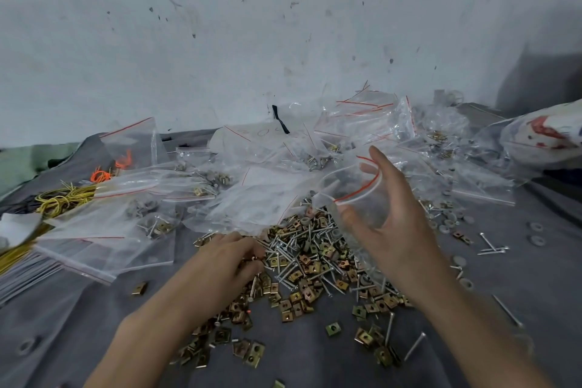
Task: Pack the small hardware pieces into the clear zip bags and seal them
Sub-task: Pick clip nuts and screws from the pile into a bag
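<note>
Right hand (390, 224) held open bag (352, 195) above pile (311, 258), mouth spread by fingers. Left hand (233, 253) curled down in pile, pinching pieces; grasp contents unclear. Risks: screws spilling past narrow mouth, sharp tips piercing film, bag slipping from loose hold.

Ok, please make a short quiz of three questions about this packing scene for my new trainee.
1. True or false: the bag in the right hand is held with its mouth open.
2. Where is the left hand? A) sealing a bag B) down in the hardware pile C) on the yellow ties
3. Fill in: the bags' zip strips carry a ___ line.

Key: 1 true; 2 B; 3 red.
</note>
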### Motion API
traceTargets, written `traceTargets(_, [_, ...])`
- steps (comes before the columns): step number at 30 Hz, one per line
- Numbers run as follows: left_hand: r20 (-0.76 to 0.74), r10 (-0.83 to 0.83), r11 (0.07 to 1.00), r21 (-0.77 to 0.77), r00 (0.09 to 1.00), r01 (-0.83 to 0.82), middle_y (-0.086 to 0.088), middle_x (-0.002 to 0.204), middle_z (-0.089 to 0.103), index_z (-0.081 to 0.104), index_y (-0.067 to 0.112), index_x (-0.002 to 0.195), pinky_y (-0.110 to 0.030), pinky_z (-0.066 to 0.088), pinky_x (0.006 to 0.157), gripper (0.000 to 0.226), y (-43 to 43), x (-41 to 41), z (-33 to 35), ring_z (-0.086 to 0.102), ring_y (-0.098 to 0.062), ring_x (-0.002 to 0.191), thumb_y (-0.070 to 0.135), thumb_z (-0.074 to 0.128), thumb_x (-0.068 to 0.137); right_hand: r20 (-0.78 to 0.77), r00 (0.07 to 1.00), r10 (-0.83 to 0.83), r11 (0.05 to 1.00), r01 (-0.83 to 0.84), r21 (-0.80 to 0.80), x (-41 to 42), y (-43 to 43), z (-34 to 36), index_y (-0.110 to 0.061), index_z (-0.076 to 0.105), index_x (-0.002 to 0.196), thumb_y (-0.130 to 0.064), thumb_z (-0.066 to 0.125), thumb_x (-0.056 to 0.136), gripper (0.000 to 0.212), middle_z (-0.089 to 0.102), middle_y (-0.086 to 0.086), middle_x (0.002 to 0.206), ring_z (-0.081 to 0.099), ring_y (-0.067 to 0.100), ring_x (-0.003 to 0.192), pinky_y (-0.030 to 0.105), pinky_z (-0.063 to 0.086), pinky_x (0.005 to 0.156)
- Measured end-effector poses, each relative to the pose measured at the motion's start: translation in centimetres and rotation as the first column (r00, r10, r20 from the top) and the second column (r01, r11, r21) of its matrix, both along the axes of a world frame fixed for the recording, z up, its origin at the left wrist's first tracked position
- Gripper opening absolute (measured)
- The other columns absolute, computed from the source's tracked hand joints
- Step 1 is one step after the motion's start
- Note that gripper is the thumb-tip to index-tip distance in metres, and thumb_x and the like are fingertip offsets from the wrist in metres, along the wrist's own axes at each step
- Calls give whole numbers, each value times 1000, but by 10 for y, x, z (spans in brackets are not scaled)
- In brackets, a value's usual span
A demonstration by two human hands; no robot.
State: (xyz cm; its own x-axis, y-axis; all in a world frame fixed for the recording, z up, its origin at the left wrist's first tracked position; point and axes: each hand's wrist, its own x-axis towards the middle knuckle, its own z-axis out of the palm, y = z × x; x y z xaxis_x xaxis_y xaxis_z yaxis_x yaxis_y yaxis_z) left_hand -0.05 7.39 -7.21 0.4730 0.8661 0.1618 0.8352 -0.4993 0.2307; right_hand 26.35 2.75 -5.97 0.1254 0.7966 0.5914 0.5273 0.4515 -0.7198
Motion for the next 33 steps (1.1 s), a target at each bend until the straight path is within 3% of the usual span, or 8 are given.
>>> traceTargets(4, [-66, 16, 999, 50, 998, -13, 13, 115, 50, 53, 36, 124, -25, 36, 97, 25, 1, 3, -6, 46, -10, 113, 43, 45, 101, -5, 1000, -1, 1000, 1, -7, -1, 1, -1, -47, 23, 152, -46, 67, 89, 77, 41, -20, 145, 32, -24, 127, -8, 24, 90])
traceTargets(8, [-87, 45, 995, 94, 995, -36, 11, 116, 49, 49, 36, 131, -28, 39, 97, 32, 3, 6, -11, 46, -12, 114, 45, 41, 102, -61, 998, 2, 1000, -3, -9, 1, 0, -1, -52, 25, 150, -53, 68, 87, 76, 41, -23, 149, 33, -22, 128, -3, 32, 90])
traceTargets(12, [-119, 82, 989, 136, 990, -65, 8, 119, 48, 47, 34, 134, -32, 42, 97, 34, 5, 12, -14, 45, -15, 114, 45, 37, 103, -213, 977, 2, 1000, -1, 4, 7, 1, 4, -59, 33, 143, -45, 74, 85, 73, 49, -26, 141, 46, -17, 122, 21, 43, 98])
traceTargets(15, [-109, 83, 988, 136, 991, -68, 8, 117, 48, 51, 32, 125, -32, 42, 97, 27, 5, 14, -14, 45, -15, 113, 42, 39, 103, -353, 935, 26, 1000, -20, 22, 12, 2, 10, -51, 43, 141, -39, 74, 85, 65, 59, -19, 135, 55, 0, 125, 40, 45, 108])
traceTargets(19, [-110, 84, 984, 165, 990, -65, 10, 117, 50, 51, 31, 120, -30, 42, 96, 22, 4, 15, -13, 46, -13, 112, 40, 40, 102, -474, 878, 69, 997, -50, 51, 16, 5, 15, -40, 49, 140, -40, 74, 83, 62, 65, -21, 127, 60, -3, 118, 29, 46, 102])
traceTargets(23, [-91, 81, 982, 178, 993, -63, 10, 115, 53, 52, 29, 116, -29, 42, 94, 19, 4, 16, -13, 47, -13, 109, 38, 42, 101, -540, 839, 70, 997, -50, 52, 19, 7, 16, -35, 51, 141, -36, 74, 83, 63, 66, -15, 130, 59, 4, 124, 38, 43, 111])
traceTargets(30, [-72, 60, 988, 147, 996, -49, 7, 119, 50, 51, 29, 128, -28, 39, 98, 28, 6, 16, -14, 47, -13, 114, 38, 43, 102, -536, 841, 69, 997, -49, 52, 24, 8, 15, -31, 50, 143, -36, 74, 84, 64, 67, -12, 129, 62, 7, 121, 38, 43, 110])
traceTargets(33, [-20, 32, 991, 131, 999, -29, 8, 110, 48, 54, 28, 120, -26, 40, 92, 21, 6, 17, -13, 49, -14, 108, 33, 46, 102, -515, 855, 59, 998, -33, 61, 24, 6, 15, -30, 51, 142, -36, 74, 84, 63, 67, -14, 127, 62, 5, 120, 40, 44, 110])
